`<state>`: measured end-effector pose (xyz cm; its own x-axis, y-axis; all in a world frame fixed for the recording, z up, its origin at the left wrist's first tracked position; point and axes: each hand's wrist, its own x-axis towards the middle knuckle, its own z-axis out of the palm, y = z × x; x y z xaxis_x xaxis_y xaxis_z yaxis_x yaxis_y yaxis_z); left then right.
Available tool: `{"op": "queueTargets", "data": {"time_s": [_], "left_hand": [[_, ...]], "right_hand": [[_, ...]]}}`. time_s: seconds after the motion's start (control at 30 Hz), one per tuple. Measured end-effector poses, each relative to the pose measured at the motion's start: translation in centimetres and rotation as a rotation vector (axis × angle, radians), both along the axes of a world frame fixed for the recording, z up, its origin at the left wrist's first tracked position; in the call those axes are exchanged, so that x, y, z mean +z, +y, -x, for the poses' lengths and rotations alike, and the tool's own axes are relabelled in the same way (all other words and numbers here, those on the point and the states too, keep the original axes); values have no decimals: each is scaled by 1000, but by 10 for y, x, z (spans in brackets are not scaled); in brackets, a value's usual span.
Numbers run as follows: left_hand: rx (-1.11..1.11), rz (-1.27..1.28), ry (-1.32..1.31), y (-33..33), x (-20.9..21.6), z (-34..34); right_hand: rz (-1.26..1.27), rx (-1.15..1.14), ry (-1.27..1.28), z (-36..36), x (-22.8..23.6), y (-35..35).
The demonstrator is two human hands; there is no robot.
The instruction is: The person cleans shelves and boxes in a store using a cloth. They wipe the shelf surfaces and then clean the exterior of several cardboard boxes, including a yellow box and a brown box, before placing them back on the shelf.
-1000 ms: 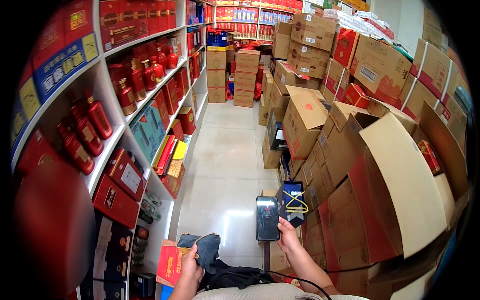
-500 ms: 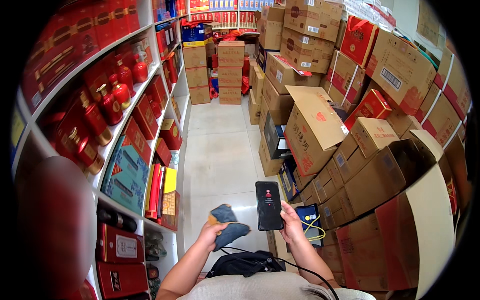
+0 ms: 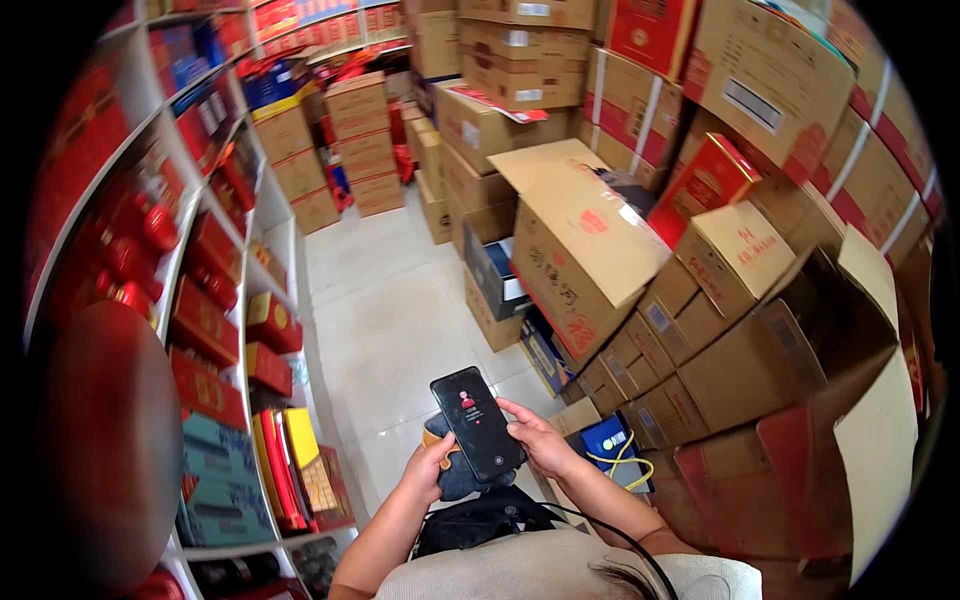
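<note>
A black smartphone [image 3: 478,420] with a lit dark screen is tilted in front of my body. My right hand [image 3: 535,437] grips its right edge, thumb on the front. Under the phone my left hand [image 3: 430,468] is closed on a bunched dark blue cloth [image 3: 458,478] with a tan patch. The left thumb lies at the phone's left edge. Most of the cloth is hidden behind the phone, as are several left fingers. Just beyond my waist is a black bag [image 3: 480,525] with a dark cord.
White shelves [image 3: 290,400] with red bottles and gift boxes line the left. Cardboard cartons [image 3: 590,225], one with raised flaps, are stacked high on the right. A blue box with a yellow cord [image 3: 615,445] stands near my right forearm. Pale floor tiles [image 3: 385,300] run between them.
The two hands have come together; the phone has moved left, over the cloth, and tilted. The view has swung to the right.
</note>
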<state>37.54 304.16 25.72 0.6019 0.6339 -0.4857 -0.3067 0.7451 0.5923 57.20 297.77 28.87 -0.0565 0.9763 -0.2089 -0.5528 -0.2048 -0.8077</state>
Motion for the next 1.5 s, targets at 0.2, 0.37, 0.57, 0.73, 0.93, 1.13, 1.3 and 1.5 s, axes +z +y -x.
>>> {"op": "queueTargets", "data": {"time_s": [0.2,0.37,0.57,0.73,0.93,1.13,1.3,1.5], "left_hand": [[-201,-61,59,7,4,-31],[-537,-58,103,-23,-11,-64],[-875,-35,154,-100,-41,-86],[-1123,-111,134,-186,-39,-119],[-1341,-192,112,-331,-51,-149],[-1587,-38,206,-509,-77,-167],[-1740,-66,209,-662,-61,-169],[-1838,-167,221,-806,-61,-195]], "right_hand": [[10,-279,65,-6,-10,-35],[95,-698,-5,19,-28,-121],[170,-1163,89,55,-35,-253],[154,-1674,192,102,-18,-383],[170,-2179,239,166,-36,-545],[232,-2511,271,226,-50,-714],[263,-2725,302,271,-57,-834],[205,-2909,301,288,-65,-953]]}}
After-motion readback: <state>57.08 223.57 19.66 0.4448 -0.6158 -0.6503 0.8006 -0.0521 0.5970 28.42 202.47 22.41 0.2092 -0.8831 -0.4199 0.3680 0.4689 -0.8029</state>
